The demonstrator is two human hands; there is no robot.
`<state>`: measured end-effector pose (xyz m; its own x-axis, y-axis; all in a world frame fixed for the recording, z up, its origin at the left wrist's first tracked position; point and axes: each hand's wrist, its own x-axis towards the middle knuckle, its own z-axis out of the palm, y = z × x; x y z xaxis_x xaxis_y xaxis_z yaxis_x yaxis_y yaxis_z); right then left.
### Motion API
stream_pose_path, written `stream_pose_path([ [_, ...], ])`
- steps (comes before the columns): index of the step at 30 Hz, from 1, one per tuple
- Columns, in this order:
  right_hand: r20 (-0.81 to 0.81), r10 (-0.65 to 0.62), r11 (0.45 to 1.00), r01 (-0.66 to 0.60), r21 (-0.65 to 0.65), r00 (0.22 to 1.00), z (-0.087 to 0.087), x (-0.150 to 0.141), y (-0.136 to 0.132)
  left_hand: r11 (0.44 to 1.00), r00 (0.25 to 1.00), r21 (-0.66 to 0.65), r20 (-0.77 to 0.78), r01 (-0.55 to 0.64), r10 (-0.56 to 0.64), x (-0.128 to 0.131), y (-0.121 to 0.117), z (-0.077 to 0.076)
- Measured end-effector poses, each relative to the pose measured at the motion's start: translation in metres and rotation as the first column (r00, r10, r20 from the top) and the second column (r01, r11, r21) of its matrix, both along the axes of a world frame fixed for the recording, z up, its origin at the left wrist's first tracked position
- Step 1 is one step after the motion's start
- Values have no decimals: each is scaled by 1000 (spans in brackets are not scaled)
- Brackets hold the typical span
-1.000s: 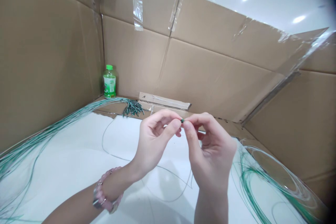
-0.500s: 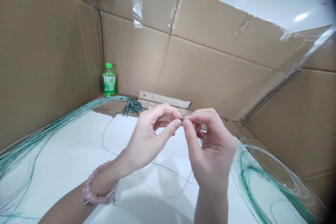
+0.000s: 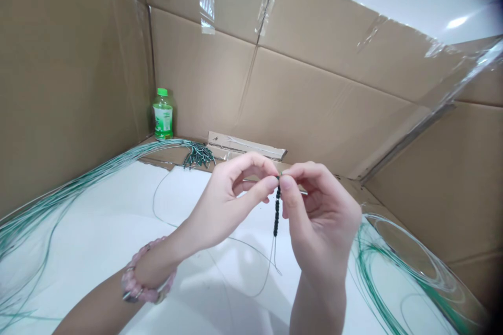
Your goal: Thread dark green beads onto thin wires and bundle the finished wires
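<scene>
Many green strands (image 3: 78, 188) are running along the left side above the white sheet (image 3: 165, 256). A pink bracelet (image 3: 143, 288) is circling the left wrist. A green bottle (image 3: 162, 118) is standing in the corner, and beside it the strands are ending in a bunch of dark tips (image 3: 198, 157) (possibly finished pieces, count not readable). The left hand (image 3: 236, 193) is pinching, thumb against forefinger, at the top of a dark bumpy strip (image 3: 276, 214). This strip is hanging between the hands, thin bare wire (image 3: 275, 254) trailing below it. The right hand (image 3: 318, 207) is pinching at the same top end, fingertips meeting the left's. Far right, loose green coils (image 3: 365, 272) are lying without visible dark pieces.

Progress, judged: the strip is looking well formed; its top end is apparently remaining unfinished. How much is left, I am not managing to tell.
</scene>
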<state>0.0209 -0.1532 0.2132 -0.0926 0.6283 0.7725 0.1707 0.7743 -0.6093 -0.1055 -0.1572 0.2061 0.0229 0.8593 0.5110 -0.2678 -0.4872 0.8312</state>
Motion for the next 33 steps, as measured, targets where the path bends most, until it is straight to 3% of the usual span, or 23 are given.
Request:
stream_pose_path([
  [8, -16, 62, 998, -62, -26, 998, 2, -1, 1, 992, 994, -58, 3, 113, -113, -8, 5, 3],
  [16, -18, 24, 996, -25, -83, 1000, 2, 2, 3, 1000, 997, 27, 74, 16, -18, -3, 6, -2],
  [23, -3, 33, 994, -33, -103, 999, 2, 3, 5, 995, 997, 75, 48, -66, 63, 1, 6, -4],
  [33, -9, -1, 996, 0, -89, 1000, 5, 7, 5, 993, 995, 87, 66, -86, 80, 4, 8, -8],
])
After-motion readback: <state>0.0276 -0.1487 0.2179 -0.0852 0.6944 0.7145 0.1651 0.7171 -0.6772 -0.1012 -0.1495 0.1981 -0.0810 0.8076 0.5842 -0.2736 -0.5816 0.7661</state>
